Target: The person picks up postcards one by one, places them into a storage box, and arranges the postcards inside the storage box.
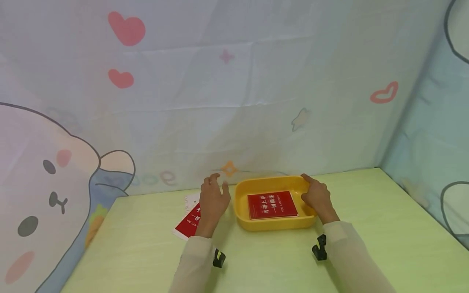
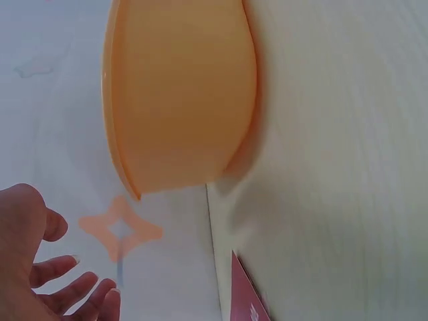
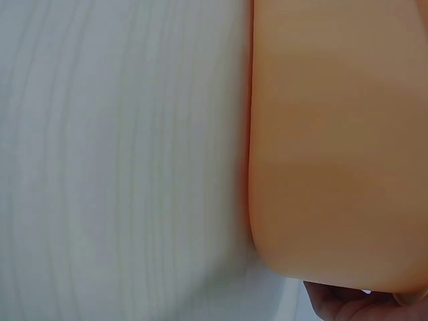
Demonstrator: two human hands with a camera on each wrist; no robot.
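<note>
My right hand [image 1: 319,198] has the yellow tray [image 1: 276,225] by its right end, near the far corner: thumb over the rim on the inner side, fingers [image 3: 341,302] round the outside, so clamped on the tray wall; the right wrist view catches only part of them past the tray's end. My left hand [image 1: 213,203] is off the tray's left end, close beside but apart from it, fingers spread and loosely bent with a gap to the thumb, holding nothing. Tray sits upright on the pale yellow-green counter [image 1: 146,248], close to the patterned cloth backdrop [image 1: 238,97]. In it, a red card [image 1: 272,204] lies flat on the tray floor, white characters plus "YOU CAN DO IT" facing up, pale edge showing along its lower right. Left of the tray, a second red card [image 1: 188,223] lies at a slant on the counter, partly hidden by my left hand, with a white printed card [image 1: 191,201] showing at its far side. Pale sleeves, left [image 1: 192,264] and right [image 1: 353,254], cover my forearms; a black wrist mount [image 1: 219,259] shows at the left cuff, another black one [image 1: 320,248] at the right.
</note>
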